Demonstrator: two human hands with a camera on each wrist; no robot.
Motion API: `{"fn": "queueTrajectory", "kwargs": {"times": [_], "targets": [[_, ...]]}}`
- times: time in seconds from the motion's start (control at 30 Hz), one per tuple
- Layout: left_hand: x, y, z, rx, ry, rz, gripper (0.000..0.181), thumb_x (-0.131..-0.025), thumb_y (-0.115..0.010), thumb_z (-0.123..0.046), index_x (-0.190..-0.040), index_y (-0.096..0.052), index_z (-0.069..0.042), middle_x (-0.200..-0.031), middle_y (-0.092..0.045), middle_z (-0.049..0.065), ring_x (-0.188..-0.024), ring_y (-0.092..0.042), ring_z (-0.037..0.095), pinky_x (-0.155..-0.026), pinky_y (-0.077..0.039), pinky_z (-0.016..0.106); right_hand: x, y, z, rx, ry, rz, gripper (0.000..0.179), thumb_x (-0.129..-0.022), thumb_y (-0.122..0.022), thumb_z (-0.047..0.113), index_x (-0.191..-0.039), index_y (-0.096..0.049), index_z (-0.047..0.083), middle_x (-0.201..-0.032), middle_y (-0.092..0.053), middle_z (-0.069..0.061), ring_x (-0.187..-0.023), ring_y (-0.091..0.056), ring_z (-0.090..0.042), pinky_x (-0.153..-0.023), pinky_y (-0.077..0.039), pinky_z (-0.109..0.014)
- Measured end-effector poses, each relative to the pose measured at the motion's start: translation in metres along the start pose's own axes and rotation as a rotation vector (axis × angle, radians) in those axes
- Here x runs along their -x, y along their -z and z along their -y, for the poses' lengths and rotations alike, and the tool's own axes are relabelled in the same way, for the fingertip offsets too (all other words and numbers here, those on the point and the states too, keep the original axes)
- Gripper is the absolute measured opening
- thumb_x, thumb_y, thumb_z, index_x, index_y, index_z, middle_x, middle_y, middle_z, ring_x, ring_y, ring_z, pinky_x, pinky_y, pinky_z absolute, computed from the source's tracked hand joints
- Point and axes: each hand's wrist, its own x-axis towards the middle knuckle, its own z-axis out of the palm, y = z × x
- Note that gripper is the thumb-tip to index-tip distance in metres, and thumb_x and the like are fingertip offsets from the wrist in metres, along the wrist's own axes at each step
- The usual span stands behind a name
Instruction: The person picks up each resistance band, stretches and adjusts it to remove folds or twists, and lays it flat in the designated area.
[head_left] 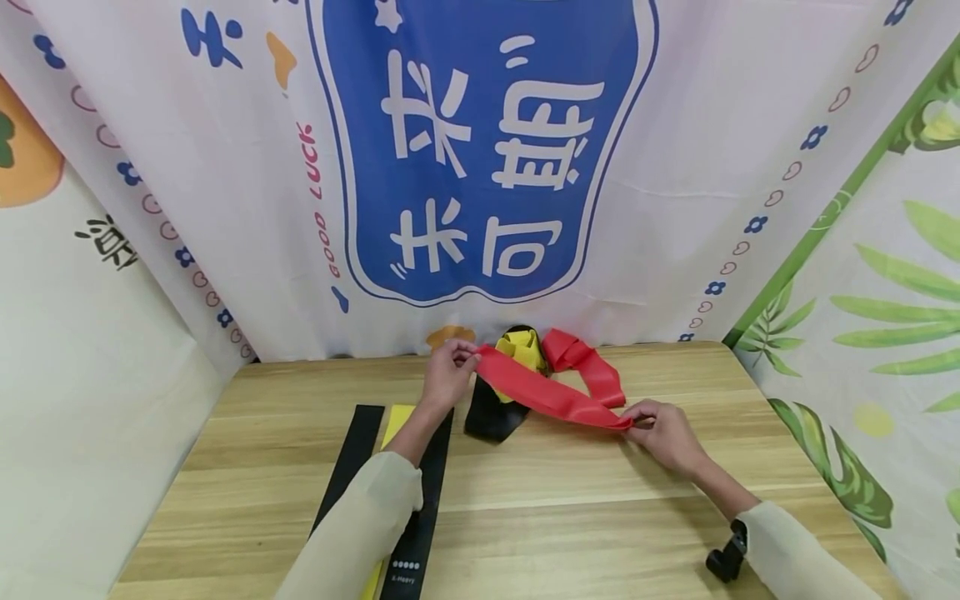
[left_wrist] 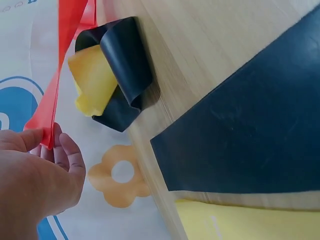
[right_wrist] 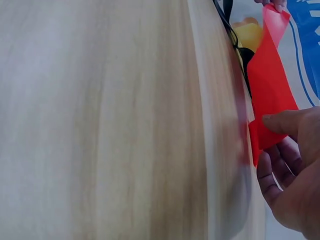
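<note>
A flat red resistance band [head_left: 543, 390] is stretched between both hands above the far part of the table. My left hand [head_left: 448, 372] pinches its left end between thumb and fingers; in the left wrist view that end [left_wrist: 47, 125] hangs from the fingertips. My right hand [head_left: 663, 432] pinches the band lower down at the right, and in the right wrist view the thumb [right_wrist: 285, 122] lies over the red rubber. Behind the stretched length, more red band [head_left: 592, 367] lies folded on the table. Beside it sits a crumpled bundle of yellow band [head_left: 522, 348] and black band [head_left: 491, 412].
Flat black [head_left: 352, 450] and yellow [head_left: 395, 421] bands lie side by side under the left forearm; a black one [head_left: 420, 533] there reads "X-Heavy". A printed curtain [head_left: 645, 275] hangs along the wooden table's [head_left: 600, 533] back edge.
</note>
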Motion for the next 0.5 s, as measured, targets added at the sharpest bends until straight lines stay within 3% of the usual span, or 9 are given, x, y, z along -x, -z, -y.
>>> {"fn": "queueTrajectory", "kwargs": {"times": [0.3,0.4,0.5], "targets": [[0.004,0.01,0.004,0.035,0.055,0.012,0.008,-0.099,-0.072,0.0,-0.106,-0.07,0.002,-0.098,-0.07,0.015,-0.086,-0.064,0.023,-0.073,-0.056,0.023,-0.003,0.005,-0.002,-0.021,-0.054,-0.042,0.018,-0.087,-0.081,-0.009,-0.094,-0.083,0.008,-0.115,-0.073,-0.014,-0.115,-0.067,-0.035,-0.093,-0.061,-0.04],[0.007,0.014,0.003,0.066,0.088,0.024,0.009,-0.1,-0.071,-0.001,-0.108,-0.069,0.002,-0.098,-0.071,0.015,-0.089,-0.066,0.031,-0.074,-0.058,0.028,-0.004,0.005,-0.002,-0.036,-0.044,-0.056,0.017,-0.088,-0.08,-0.008,-0.096,-0.084,0.007,-0.118,-0.072,-0.016,-0.117,-0.065,-0.037,-0.096,-0.06,-0.045],[0.011,0.019,0.0,0.088,0.12,0.039,0.012,-0.101,-0.071,-0.002,-0.112,-0.069,0.001,-0.099,-0.072,0.016,-0.095,-0.067,0.041,-0.081,-0.061,0.043,-0.005,0.005,-0.003,-0.056,-0.035,-0.069,0.018,-0.089,-0.079,-0.009,-0.098,-0.084,0.006,-0.121,-0.072,-0.018,-0.118,-0.065,-0.036,-0.096,-0.06,-0.043]]}}
